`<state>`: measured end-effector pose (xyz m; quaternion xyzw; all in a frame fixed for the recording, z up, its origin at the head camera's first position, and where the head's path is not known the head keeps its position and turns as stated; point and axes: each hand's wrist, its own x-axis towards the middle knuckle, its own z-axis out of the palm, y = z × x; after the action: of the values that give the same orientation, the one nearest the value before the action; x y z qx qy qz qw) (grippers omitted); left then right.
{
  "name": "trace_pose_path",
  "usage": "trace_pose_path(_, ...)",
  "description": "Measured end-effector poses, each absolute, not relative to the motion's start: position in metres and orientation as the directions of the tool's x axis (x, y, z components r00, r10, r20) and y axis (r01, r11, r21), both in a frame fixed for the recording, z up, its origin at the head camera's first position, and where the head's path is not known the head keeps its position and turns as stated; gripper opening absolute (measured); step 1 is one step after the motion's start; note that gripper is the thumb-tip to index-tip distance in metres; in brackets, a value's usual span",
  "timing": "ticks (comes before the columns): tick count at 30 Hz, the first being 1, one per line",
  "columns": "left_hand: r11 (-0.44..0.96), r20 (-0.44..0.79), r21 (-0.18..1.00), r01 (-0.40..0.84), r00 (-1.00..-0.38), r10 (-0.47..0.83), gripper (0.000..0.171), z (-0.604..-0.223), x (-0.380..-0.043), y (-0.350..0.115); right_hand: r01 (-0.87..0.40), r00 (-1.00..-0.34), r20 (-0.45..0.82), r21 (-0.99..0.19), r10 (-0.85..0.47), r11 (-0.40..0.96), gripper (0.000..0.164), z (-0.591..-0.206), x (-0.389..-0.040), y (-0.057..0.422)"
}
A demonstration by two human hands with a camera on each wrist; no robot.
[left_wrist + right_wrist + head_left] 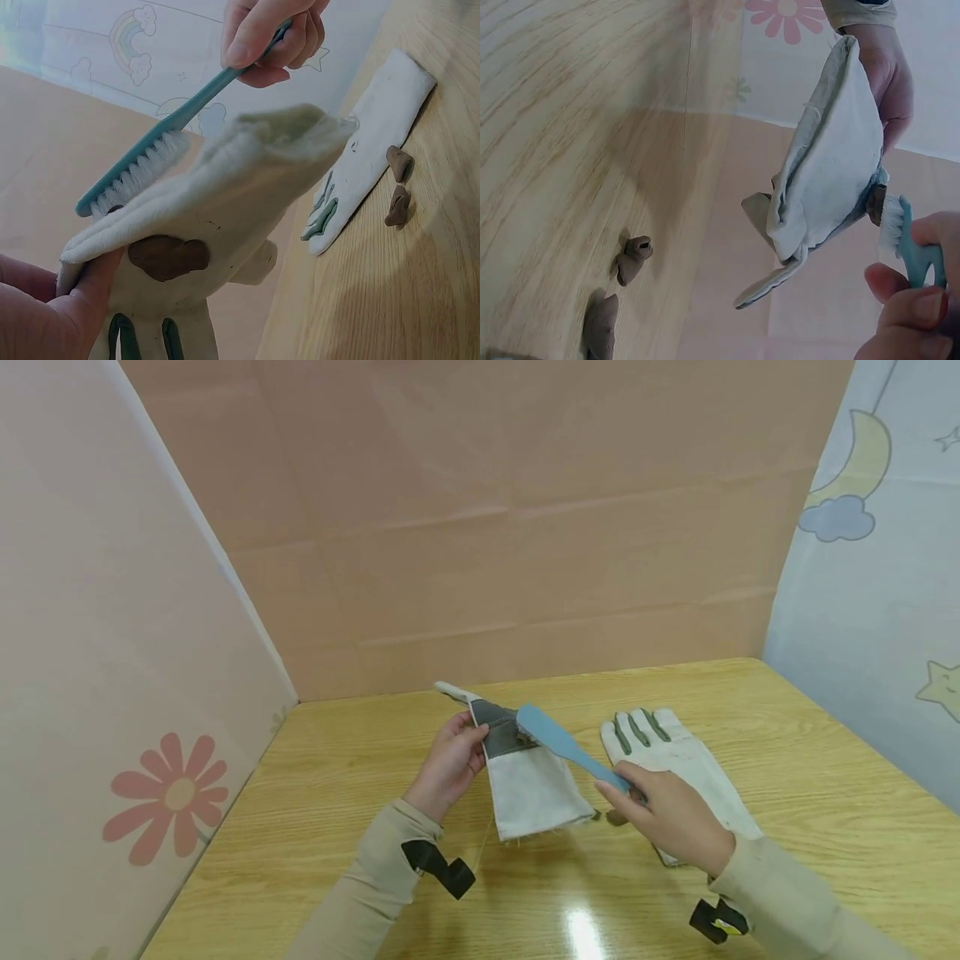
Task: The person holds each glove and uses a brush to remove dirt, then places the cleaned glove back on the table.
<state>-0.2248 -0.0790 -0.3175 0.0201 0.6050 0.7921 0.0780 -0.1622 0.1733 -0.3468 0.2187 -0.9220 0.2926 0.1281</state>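
Note:
My left hand (448,767) pinches a white work glove (531,792) with dark grey fabric at its edge, holding it tilted above the table. In my right hand (678,814) is a blue brush (558,742), gripped by its handle. The white bristles (142,169) face the glove; in the right wrist view they meet a brown lump (876,204) on its surface. Another brown patch (169,257) clings to the glove's other side, seen in the left wrist view. The glove's fingers hang partly hidden behind it in the right wrist view.
A second white glove (697,768) with green between its fingers lies flat on the wooden table (315,827), under and beyond my right hand. Two brown lumps (399,163) rest on the wood beside it. Fabric walls (480,527) enclose the back and sides.

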Motion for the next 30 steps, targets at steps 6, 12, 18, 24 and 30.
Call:
trace_pose_path(6,-0.245,-0.074,0.963,-0.109,-0.986,0.147,0.036,-0.318,-0.225,-0.078,-0.536,-0.828,0.448,-0.452,-0.338,0.713,0.019,-0.344,-0.163,0.174)
trace_pose_path(12,-0.246,-0.07,0.963,-0.109,-0.984,0.162,0.033,-0.319,-0.223,-0.076,-0.588,-0.785,0.517,-0.453,-0.34,0.669,0.02,-0.34,-0.169,0.164)
trace_pose_path(18,-0.232,-0.059,0.967,-0.101,-0.982,0.182,0.033,-0.319,-0.222,-0.074,-0.545,-0.829,0.44,-0.496,-0.346,0.676,0.02,-0.341,-0.172,0.153)
trace_pose_path(24,-0.249,-0.052,0.964,-0.095,-0.984,0.173,0.034,-0.32,-0.223,-0.074,-0.515,-0.853,0.383,-0.504,-0.355,0.694,0.022,-0.343,-0.171,0.152)
trace_pose_path(30,-0.258,-0.046,0.962,-0.086,-0.986,0.158,0.034,-0.322,-0.225,-0.077,-0.496,-0.863,0.372,-0.498,-0.341,0.711,0.02,-0.347,-0.169,0.159)
